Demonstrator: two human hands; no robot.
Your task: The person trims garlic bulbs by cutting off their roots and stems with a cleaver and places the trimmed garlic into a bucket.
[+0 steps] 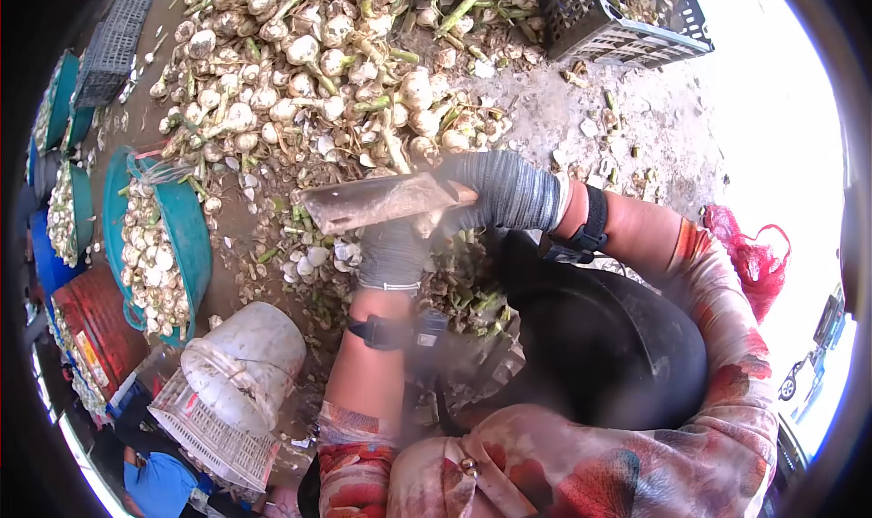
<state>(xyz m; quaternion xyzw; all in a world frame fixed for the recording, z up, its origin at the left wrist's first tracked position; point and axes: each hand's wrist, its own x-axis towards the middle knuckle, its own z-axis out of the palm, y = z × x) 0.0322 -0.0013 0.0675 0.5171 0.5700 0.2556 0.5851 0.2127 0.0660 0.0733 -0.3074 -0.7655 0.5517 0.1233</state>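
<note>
A broad, dirty metal blade (372, 202) with a short wooden handle lies across the middle of the view. My right hand (509, 191), in a grey glove, is closed round its handle. My left hand (395, 250), also gloved, is just below the blade, at the edge of the garlic pile (336, 64). Its fingers are mostly hidden by the blade, and a pale garlic bulb (427, 223) shows beside them. Under both hands lie cut green stems and peelings (463, 291).
Teal basin (193, 245) of garlic bulbs at left, white bucket (259, 345) on a white crate below it. Black crate (627, 32) at top right. Black round tub (599, 336) near my body, red plastic bag (754, 263) at right. A person in blue (163, 482) at lower left.
</note>
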